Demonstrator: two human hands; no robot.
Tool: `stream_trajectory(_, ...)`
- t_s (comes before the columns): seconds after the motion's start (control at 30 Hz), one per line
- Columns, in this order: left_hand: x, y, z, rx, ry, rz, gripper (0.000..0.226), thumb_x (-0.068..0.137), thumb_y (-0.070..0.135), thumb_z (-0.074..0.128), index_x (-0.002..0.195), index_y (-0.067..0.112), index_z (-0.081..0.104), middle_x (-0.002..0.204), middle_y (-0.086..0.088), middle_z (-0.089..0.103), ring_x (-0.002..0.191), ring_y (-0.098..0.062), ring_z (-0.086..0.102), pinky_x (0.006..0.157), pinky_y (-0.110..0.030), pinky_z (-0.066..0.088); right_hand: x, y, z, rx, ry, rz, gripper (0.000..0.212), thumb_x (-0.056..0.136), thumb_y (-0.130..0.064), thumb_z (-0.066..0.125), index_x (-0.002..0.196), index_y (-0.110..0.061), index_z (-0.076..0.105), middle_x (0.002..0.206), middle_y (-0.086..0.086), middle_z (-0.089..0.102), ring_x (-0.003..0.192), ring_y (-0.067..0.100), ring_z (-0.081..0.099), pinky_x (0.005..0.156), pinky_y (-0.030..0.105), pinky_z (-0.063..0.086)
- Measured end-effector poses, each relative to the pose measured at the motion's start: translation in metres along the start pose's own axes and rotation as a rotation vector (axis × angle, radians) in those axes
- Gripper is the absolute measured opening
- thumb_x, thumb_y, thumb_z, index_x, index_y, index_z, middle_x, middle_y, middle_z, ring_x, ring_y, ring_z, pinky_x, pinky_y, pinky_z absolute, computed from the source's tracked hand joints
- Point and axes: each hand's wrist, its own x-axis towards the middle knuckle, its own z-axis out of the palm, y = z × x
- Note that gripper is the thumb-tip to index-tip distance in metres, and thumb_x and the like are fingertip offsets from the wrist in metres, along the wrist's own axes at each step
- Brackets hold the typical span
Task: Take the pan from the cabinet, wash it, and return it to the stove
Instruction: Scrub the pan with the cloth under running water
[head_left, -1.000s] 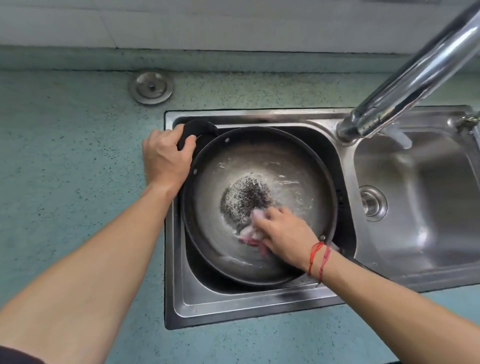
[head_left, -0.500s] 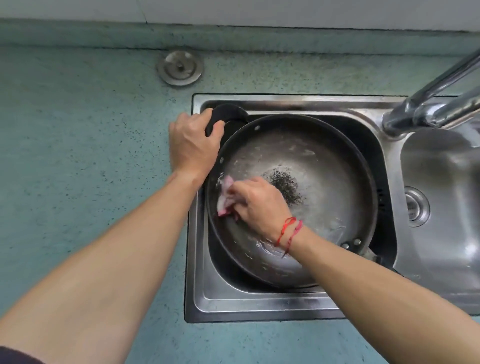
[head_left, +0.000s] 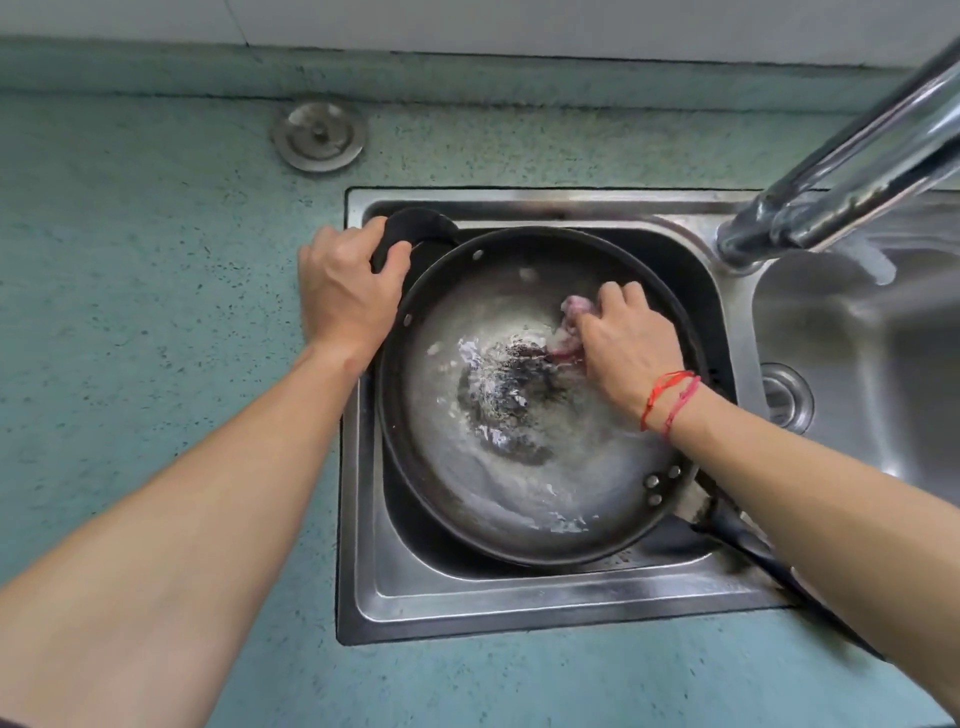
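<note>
Steel double sink is sitting in the teal speckled countertop. The dark round metal pan is lying tilted in its left basin, wet and sudsy inside. The pan's long black handle is sticking out at 4 o'clock under the right forearm.

The right hand, with a red string bracelet on the wrist, is gripping a crumpled pink cloth and pressing it on the pan's inner wall at 2 o'clock.

Change: a second ago this hand was scrubbing at 6 o'clock, then at 9 o'clock half a second ago. So the cloth is sweeping clockwise round the wall.

The black burnt patch at the pan's centre is still showing, looking about the same.

The left hand is staying curled round the black loop handle at 10 o'clock, steadying the pan.

Further back, the chrome faucet is reaching over at 1 o'clock. No stream from it is showing. A round steel cover is sitting in the counter at 11 o'clock.

Judgement: the washing step is under way and not finished. The centre patch likely still needs scrubbing. Rinsing and the return to the stove are still pending.
</note>
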Motion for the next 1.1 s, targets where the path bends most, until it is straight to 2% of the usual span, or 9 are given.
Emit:
stream_trajectory(0.17,0.001,0.0,-0.001,-0.005,-0.008,-0.004,0.031,0.093,0.033,0.056,0.087,0.003,0.065,0.061,-0.005,0.049,0.073,-0.024,0.041,0.073,-0.038,0.036,-0.061,0.012,-0.019,-0.075,-0.245,-0.114,0.029,0.077,-0.032,0.069,0.096,-0.012,0.062,0.09,0.008,0.061,0.085,0.033,0.055,0.056,0.033,0.042)
stream_trajectory(0.33,0.001,-0.003,0.001,-0.008,0.006,-0.013,0.032,0.093,0.033,0.056,0.086,0.003,0.064,0.061,-0.003,0.046,0.074,-0.028,0.044,0.067,-0.034,0.03,-0.092,-0.006,-0.036,0.196,-0.578,-0.189,0.055,0.092,-0.063,0.027,0.099,-0.02,0.061,0.102,0.009,0.061,0.094,0.033,0.058,0.084,0.04,0.051)
stream_trajectory(0.47,0.002,-0.005,0.003,0.006,0.018,-0.021,0.034,0.093,0.036,0.056,0.091,0.003,0.067,0.062,-0.009,0.053,0.075,-0.026,0.044,0.068,-0.033,0.028,-0.092,-0.033,-0.043,0.517,-0.673,-0.311,0.041,0.094,-0.057,0.043,0.093,-0.026,0.069,0.088,-0.002,0.067,0.08,0.018,0.062,0.076,0.03,0.05)
stream_trajectory(0.57,0.002,-0.007,0.004,0.005,0.023,-0.028,0.035,0.092,0.036,0.056,0.098,0.005,0.069,0.068,-0.013,0.06,0.078,-0.03,0.048,0.071,-0.035,0.033,-0.085,-0.064,-0.043,0.759,-0.62,-0.332,0.023,0.087,-0.046,0.061,0.103,-0.03,0.065,0.087,-0.005,0.071,0.076,0.015,0.064,0.071,0.028,0.05)
stream_trajectory(0.67,0.003,-0.006,0.004,-0.009,0.031,-0.034,0.036,0.092,0.037,0.057,0.108,0.008,0.071,0.072,-0.015,0.063,0.081,-0.032,0.052,0.075,-0.037,0.037,-0.072,-0.095,-0.042,1.012,-0.521,-0.253,0.025,0.083,-0.035,0.071,0.106,-0.03,0.062,0.088,-0.009,0.069,0.073,0.011,0.066,0.068,0.017,0.049)
stream_trajectory(0.8,0.003,-0.007,0.005,0.007,0.043,-0.011,0.039,0.092,0.035,0.058,0.114,0.006,0.07,0.074,-0.014,0.067,0.08,-0.03,0.053,0.077,-0.038,0.038,-0.043,-0.123,-0.043,1.215,-0.339,-0.121,0.033,0.077,-0.029,0.079,0.103,-0.028,0.059,0.09,-0.01,0.068,0.078,0.013,0.067,0.073,0.027,0.054)
stream_trajectory(0.9,0.004,-0.008,0.005,0.009,0.042,-0.007,0.038,0.092,0.037,0.057,0.111,0.006,0.071,0.072,-0.011,0.066,0.076,-0.024,0.047,0.076,-0.036,0.035,-0.02,-0.131,-0.037,1.338,-0.245,-0.017,0.026,0.078,-0.025,0.08,0.095,-0.027,0.06,0.087,-0.005,0.068,0.074,0.005,0.066,0.067,0.019,0.052)
stream_trajectory(0.97,0.004,-0.007,0.005,-0.01,0.038,-0.007,0.037,0.093,0.036,0.058,0.111,0.007,0.071,0.07,-0.006,0.062,0.077,-0.025,0.05,0.078,-0.037,0.037,-0.006,-0.133,-0.03,1.343,-0.13,0.044,0.021,0.08,-0.023,0.078,0.093,-0.027,0.062,0.091,-0.002,0.069,0.075,0.005,0.064,0.068,0.017,0.05)
stream_trajectory(1.1,0.003,-0.006,0.004,-0.039,0.029,-0.006,0.034,0.092,0.035,0.057,0.095,0.003,0.071,0.064,-0.007,0.058,0.072,-0.025,0.048,0.076,-0.04,0.041,0.024,-0.129,-0.012,1.111,0.107,0.131,0.02,0.078,-0.025,0.073,0.094,-0.025,0.061,0.087,0.0,0.063,0.078,0.016,0.058,0.072,0.039,0.05)
